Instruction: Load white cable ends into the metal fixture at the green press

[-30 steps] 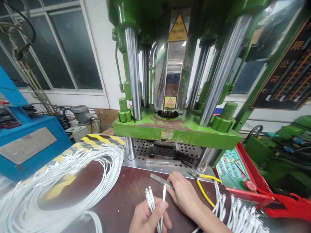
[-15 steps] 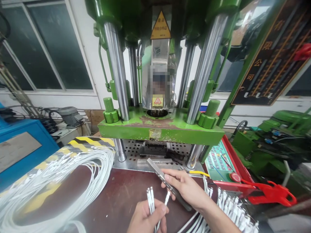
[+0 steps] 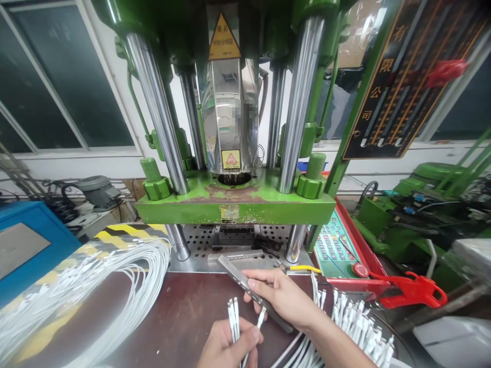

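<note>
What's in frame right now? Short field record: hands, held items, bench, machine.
left hand: closed grip on white cable ends, connector tips up
right hand: grips a flat metal bar, tilted up to the left
bench: dark red top
left of hands: coil of white cables
right of hands: more white connector ends
behind: green press; yellow-handled pliers

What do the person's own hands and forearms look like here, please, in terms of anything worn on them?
Both the left hand and the right hand are bare: no gloves, rings or watch show. The right forearm is uncovered as far as the frame shows, with no sleeve in view.
</note>
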Demonstrator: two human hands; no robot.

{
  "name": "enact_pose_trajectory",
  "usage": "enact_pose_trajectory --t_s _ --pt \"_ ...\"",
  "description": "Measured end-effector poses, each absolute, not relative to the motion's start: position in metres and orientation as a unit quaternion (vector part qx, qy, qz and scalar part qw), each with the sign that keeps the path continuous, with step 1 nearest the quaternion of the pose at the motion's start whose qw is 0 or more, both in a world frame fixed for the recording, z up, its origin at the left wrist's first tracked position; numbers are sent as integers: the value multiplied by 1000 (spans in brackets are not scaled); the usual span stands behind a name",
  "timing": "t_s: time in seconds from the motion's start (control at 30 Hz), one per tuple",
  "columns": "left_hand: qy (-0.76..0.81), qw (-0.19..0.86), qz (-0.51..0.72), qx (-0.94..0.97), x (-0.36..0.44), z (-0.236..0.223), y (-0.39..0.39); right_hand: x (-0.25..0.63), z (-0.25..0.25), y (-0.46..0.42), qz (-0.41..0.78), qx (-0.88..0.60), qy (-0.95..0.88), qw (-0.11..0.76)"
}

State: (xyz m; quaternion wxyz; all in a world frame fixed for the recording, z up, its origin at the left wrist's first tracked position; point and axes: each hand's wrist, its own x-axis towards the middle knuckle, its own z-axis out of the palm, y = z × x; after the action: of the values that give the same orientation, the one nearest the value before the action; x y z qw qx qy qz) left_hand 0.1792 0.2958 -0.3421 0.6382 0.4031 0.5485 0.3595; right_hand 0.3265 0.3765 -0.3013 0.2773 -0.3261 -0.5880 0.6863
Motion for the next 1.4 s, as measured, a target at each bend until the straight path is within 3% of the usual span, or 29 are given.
enact_pose_trajectory --t_s 0.27,0.43,0.8,1.0,1.4 --pt "507 662 383 397 181 -340 297 323 -307 375 650 -332 -635 253" --pt "435 748 438 244 182 -335 293 331 -302 381 675 -308 -623 249" --pt "479 696 420 331 178 -340 290 336 -304 383 675 -314 -627 230" --pt "434 732 465 243 182 -335 287 336 -300 382 676 -306 -629 230" --pt "512 675 402 348 178 -339 290 335 -295 381 695 -289 -619 225"
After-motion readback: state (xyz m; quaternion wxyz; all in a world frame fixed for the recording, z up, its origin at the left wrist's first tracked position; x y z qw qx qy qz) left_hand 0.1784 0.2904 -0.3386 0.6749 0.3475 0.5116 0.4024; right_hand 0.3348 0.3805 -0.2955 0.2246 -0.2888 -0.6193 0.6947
